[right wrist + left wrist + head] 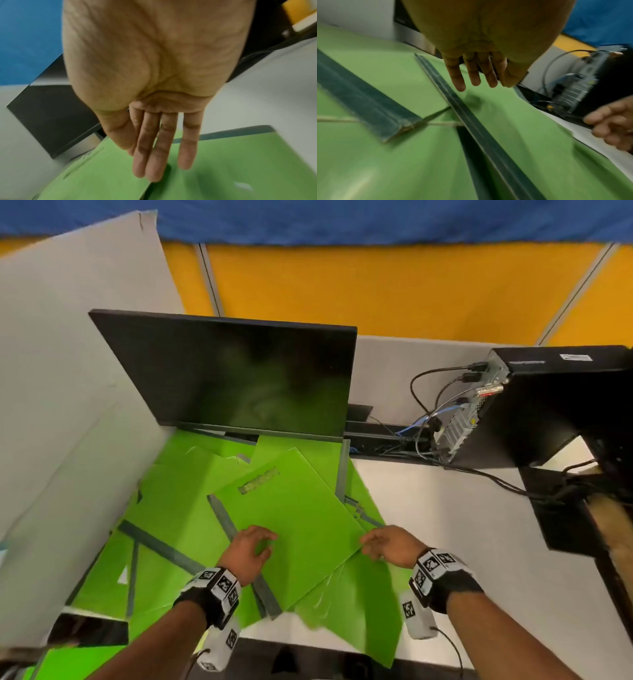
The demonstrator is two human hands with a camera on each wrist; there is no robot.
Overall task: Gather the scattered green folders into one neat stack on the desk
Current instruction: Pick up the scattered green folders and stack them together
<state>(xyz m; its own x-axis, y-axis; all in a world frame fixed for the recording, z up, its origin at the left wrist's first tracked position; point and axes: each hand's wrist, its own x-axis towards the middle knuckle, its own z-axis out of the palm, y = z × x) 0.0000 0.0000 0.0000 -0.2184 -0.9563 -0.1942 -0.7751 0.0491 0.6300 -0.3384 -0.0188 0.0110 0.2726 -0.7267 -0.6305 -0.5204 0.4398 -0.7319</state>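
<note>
Grey laminate worktop (445, 508), smooth and matt, carries everything in view, with pale partition boards (68, 354) standing along its left side. Black flat monitor (233, 374) stands at the rear, screen dark and glossy; a black computer case (548, 405) sits to the right with cables (424, 392) plugged into its metal back panel. Green folders (164, 508) lie fanned and overlapping across the left half of the worktop, reaching from the monitor base to the near edge; they are thin flat card rectangles with dark grey spine strips (488, 142). Top folder (294, 525) lies skewed over the others, a label strip near its far end. Left hand (248, 549) rests over the top folder's left edge, fingers (458, 81) extended and spread, gripping nothing. Right hand (387, 544) is at that folder's right corner, fingers (150, 162) straight and close together, gripping nothing; actual contact cannot be told
</note>
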